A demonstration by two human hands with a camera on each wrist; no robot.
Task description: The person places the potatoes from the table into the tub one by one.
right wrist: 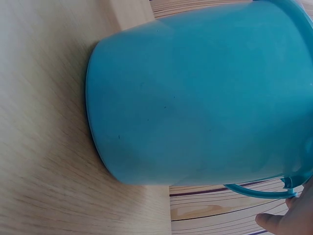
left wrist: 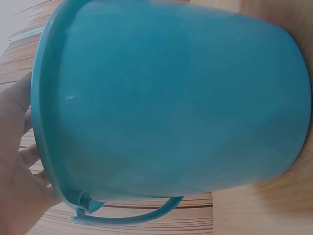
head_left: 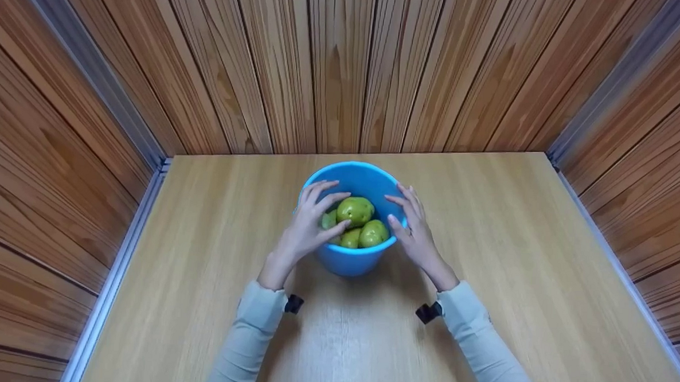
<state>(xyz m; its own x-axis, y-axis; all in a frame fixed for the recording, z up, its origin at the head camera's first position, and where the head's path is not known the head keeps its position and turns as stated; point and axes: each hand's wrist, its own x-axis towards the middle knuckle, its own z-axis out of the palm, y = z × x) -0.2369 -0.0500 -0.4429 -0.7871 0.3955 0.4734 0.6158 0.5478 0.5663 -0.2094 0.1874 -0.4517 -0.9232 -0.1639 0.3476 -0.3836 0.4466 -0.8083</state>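
Observation:
A blue bucket (head_left: 351, 264) stands upright on the table, with several shiny green, rounded fruits (head_left: 355, 211) inside that look like mangoes. My left hand (head_left: 307, 221) is over the bucket's left rim, its fingers spread and loosely bent above the fruits, gripping none. At the right rim is my right hand (head_left: 418, 232), fingers apart, also holding no fruit. The bucket's outer wall (left wrist: 171, 98) fills most of the left wrist view and hides the fruits there. Its handle (right wrist: 259, 192) hangs down on the far side in the right wrist view.
The light wooden table (head_left: 197, 299) extends around the bucket. Wood-plank walls (head_left: 345, 70) enclose it at the back and both sides, with metal rails (head_left: 119, 273) along the side edges. A small black device (head_left: 428, 313) sits at each sleeve cuff.

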